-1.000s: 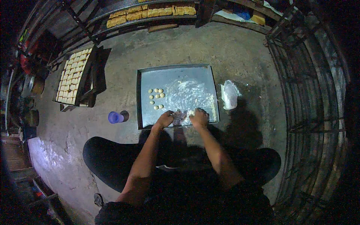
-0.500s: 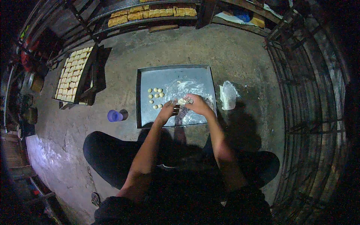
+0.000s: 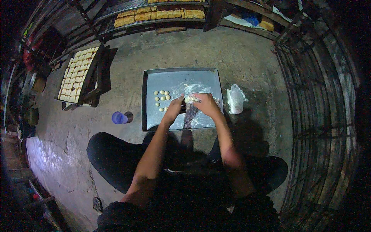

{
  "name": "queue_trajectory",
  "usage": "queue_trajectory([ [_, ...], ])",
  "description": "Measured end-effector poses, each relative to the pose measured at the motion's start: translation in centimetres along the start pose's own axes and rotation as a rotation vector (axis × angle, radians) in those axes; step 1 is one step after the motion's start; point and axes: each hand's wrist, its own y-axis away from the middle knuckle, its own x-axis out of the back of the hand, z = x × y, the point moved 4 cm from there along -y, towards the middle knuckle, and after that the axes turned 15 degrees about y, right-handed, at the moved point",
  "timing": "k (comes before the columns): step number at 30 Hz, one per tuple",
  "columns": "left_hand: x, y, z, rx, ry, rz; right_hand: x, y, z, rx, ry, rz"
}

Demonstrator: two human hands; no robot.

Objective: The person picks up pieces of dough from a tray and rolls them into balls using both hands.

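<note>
A shallow metal tray (image 3: 176, 76) lies on the floor before my crossed legs, its surface smeared with white flour. Above its middle a lump of pale dough (image 3: 189, 99) sits between my two hands. My left hand (image 3: 175, 109) is bent around the dough's left side, with its fingers partly hidden. From the right, my right hand (image 3: 206, 103) grips the lump with curled fingers. Several small round dough balls (image 3: 162, 98) rest on the left part of the tray, one or more partly covered by my left hand.
A purple cup (image 3: 119, 118) lies left of the tray. To its right is a clear plastic bag (image 3: 236, 101) with white powder. Farther left, a tilted tray holds rows of pale dough pieces (image 3: 78, 73). Bread loaves (image 3: 162, 14) fill a far shelf; a dark slatted rack (image 3: 320, 116) lines the right.
Both hands have moved slightly away from me with the dough, and the fingers have shifted around it. The whole view has shifted a little; the dough balls stay on the tray.
</note>
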Motion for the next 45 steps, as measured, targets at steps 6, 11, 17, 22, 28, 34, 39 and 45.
queue_trajectory([
  [6,0.6,-1.0,-0.1,-0.141,-0.079,-0.146,-0.4,-0.4,-0.3,0.072,0.059,-0.013],
  [11,0.1,-0.7,-0.2,-0.193,0.0,-0.134,-0.6,-0.3,0.7,0.014,0.057,-0.026],
  [17,0.0,-1.3,-0.8,-0.229,-0.059,-0.122,0.4,0.1,2.4,-0.075,0.011,-0.044],
  [22,1.3,-1.7,-1.9,-0.254,-0.067,-0.092,0.3,0.4,4.0,-0.109,-0.017,0.071],
  [28,2.0,-1.9,-2.8,-0.208,0.01,0.021,-1.4,1.7,12.5,-0.274,-0.161,0.339],
  [34,1.0,-5.1,-7.4,-0.064,-0.068,-0.044,-4.8,3.3,17.6,-0.613,-0.871,0.219],
  [39,6.3,-9.4,-14.7,-0.052,-0.451,0.109,-6.0,2.1,12.5,-0.628,-0.621,0.034],
  [45,-2.2,-10.7,-16.1,0.136,-0.396,-0.071,-5.1,3.4,20.7,-0.534,0.218,0.199],
])
